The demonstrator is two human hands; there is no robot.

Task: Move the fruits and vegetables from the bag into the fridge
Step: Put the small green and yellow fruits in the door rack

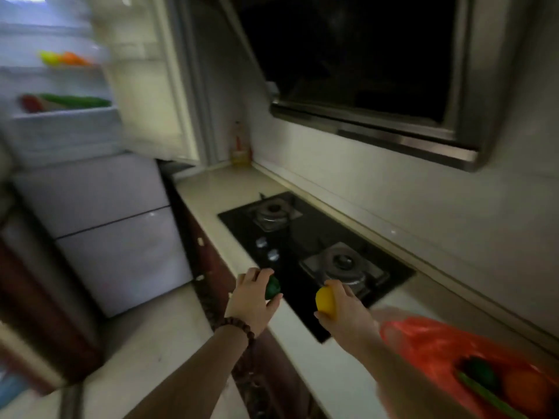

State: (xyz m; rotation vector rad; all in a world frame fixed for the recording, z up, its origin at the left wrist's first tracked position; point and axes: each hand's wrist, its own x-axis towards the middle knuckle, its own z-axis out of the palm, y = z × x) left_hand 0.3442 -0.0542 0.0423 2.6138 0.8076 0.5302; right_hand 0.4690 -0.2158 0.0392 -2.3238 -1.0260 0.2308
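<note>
My left hand (252, 300) grips a dark green vegetable (273, 288) over the counter's front edge, next to the hob. My right hand (343, 309) holds a yellow fruit (325, 300) just above the hob's near corner. The orange plastic bag (429, 340) lies on the counter at lower right, with a green piece (481, 373) and an orange fruit (523, 388) showing inside. At upper left the fridge (60, 128) stands open. One shelf carries a yellow-green item (50, 58) and an orange item (74, 58); the shelf below has a red item (30, 102) and a long green vegetable (78, 101).
A black gas hob (305, 237) with two burners is set into the pale counter (211, 189). A range hood (378, 86) hangs above it. An oil bottle (240, 146) stands in the back corner. The fridge's lower drawers (115, 237) are closed, beside a light floor.
</note>
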